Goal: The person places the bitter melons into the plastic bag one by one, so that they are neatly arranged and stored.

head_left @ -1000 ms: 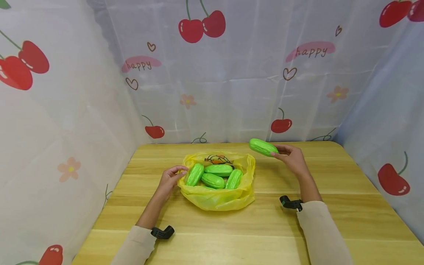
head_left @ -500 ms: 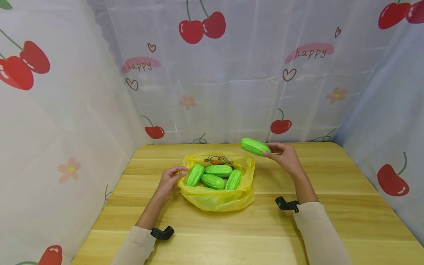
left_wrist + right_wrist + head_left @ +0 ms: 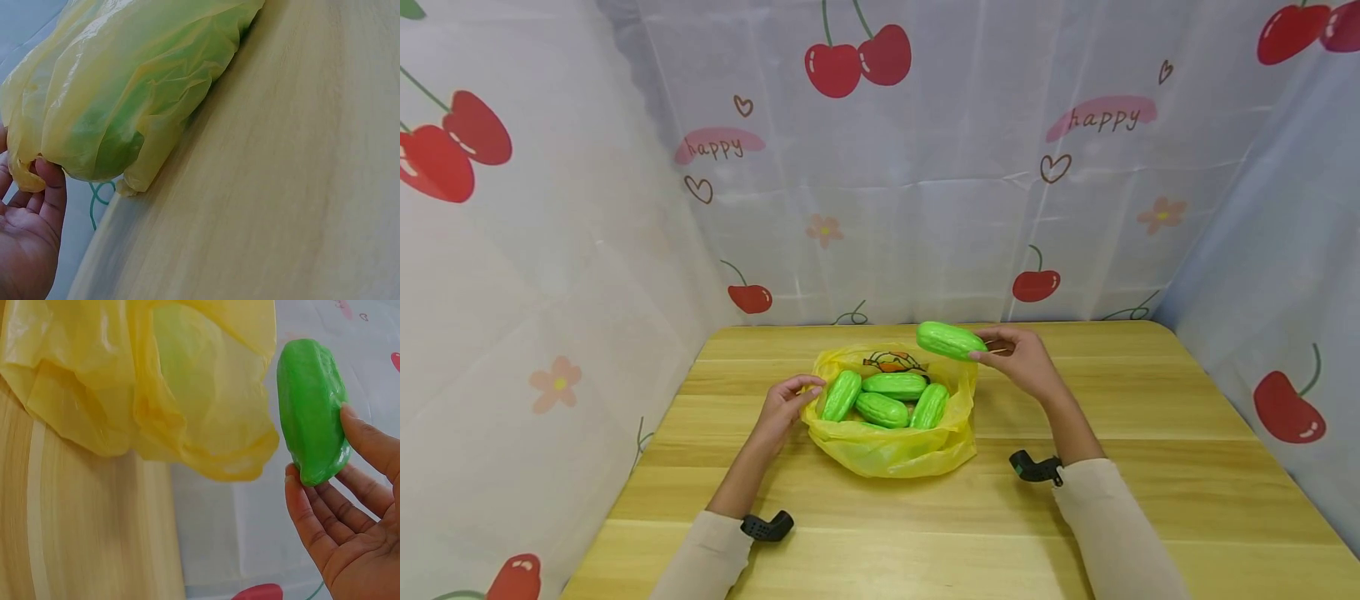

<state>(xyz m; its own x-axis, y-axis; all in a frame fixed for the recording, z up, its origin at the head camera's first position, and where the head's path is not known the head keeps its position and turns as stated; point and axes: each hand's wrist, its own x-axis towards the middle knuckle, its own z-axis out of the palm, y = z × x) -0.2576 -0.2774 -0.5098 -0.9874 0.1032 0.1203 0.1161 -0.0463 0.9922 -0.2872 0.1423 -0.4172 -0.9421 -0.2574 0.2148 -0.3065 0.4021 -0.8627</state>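
Observation:
A yellow plastic bag [image 3: 891,454] sits wide open on the table. Inside it lie several glossy, ridged green cucumbers [image 3: 891,386], partly hidden by its front wall. My left hand [image 3: 784,410] is at the bag's left rim; in the left wrist view its thumb and fingers pinch a fold of the plastic. Over the back right rim, my right hand [image 3: 1026,362] holds another cucumber [image 3: 950,341] by one end, lying nearly level. That same cucumber [image 3: 311,412] shows in the right wrist view between thumb and fingers, beside the bag's hanging edge [image 3: 206,425].
The bag stands on a light wooden table [image 3: 880,533]. Behind and at both sides hangs a pale curtain [image 3: 925,208] printed with cherries and hearts. A black camera [image 3: 1036,468] is on the right wrist and another camera [image 3: 767,527] on the left.
My right hand has carried its cucumber leftward, from right of the bag to above its back right rim. The left hand and the bag have stayed in place.

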